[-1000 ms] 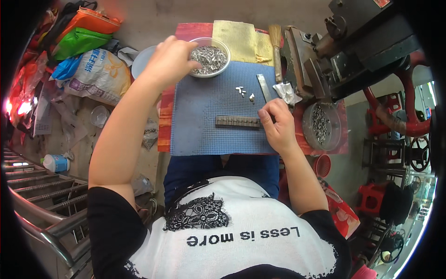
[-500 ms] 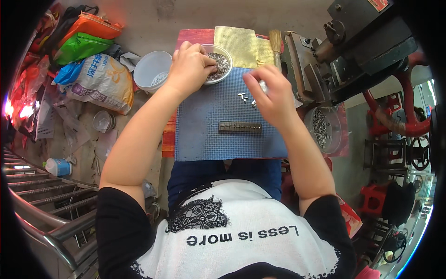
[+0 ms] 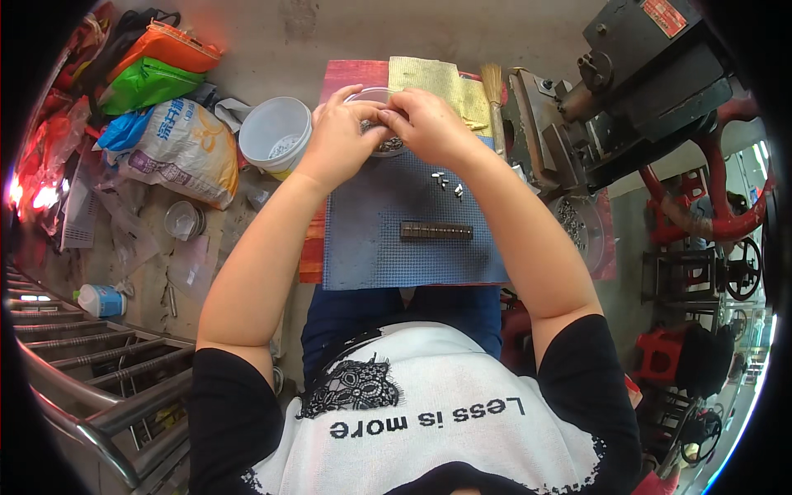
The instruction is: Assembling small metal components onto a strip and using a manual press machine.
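My left hand (image 3: 342, 132) and my right hand (image 3: 429, 124) meet fingertip to fingertip over a clear bowl (image 3: 388, 147) of small metal parts at the far edge of a blue mat (image 3: 371, 239). Both hands pinch at something tiny between them; what it is cannot be made out. On the mat lies a dark bar made of small pieces in a row (image 3: 437, 232). A few loose metal bits (image 3: 445, 181) lie just beyond that bar, under my right wrist.
A white bucket (image 3: 274, 132) stands left of the mat, with printed sacks (image 3: 181, 148) and coloured bags (image 3: 148, 70) further left. A yellow cloth (image 3: 437, 78) and a brush (image 3: 492, 91) lie behind the bowl. A heavy machine (image 3: 635, 91) rises at the right, beside a round tray of parts (image 3: 577, 223).
My right hand left the bar on the mat and moved up to the bowl. My left hand shifted right, so both hands now meet over the bowl.
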Demonstrator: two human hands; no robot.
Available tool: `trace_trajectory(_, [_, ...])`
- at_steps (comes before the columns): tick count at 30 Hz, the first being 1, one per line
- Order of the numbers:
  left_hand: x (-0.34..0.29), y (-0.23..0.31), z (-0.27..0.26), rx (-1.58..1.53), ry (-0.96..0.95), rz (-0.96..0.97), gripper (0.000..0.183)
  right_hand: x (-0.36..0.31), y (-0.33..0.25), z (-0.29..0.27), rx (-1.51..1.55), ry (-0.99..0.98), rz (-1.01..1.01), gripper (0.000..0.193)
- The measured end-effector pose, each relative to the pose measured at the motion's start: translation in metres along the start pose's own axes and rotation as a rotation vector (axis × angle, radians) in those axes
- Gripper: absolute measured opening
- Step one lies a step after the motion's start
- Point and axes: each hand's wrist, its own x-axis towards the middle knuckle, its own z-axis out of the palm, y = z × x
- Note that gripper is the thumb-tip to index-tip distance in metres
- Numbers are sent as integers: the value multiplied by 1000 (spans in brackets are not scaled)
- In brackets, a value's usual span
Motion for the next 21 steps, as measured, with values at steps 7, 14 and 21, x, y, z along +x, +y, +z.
trace_trajectory(7, [0, -14, -1, -132, -24, -58, 17, 3, -7, -9, 111, -92, 92, 28])
trace_trajectory(14, [-5, -13, 2, -27, 78, 48, 19, 6, -4, -11, 164, -166, 131, 25])
trace_trajectory(21, [0, -11, 0, -258, 44, -67, 21, 6, -7, -6, 589, -23, 423, 24])
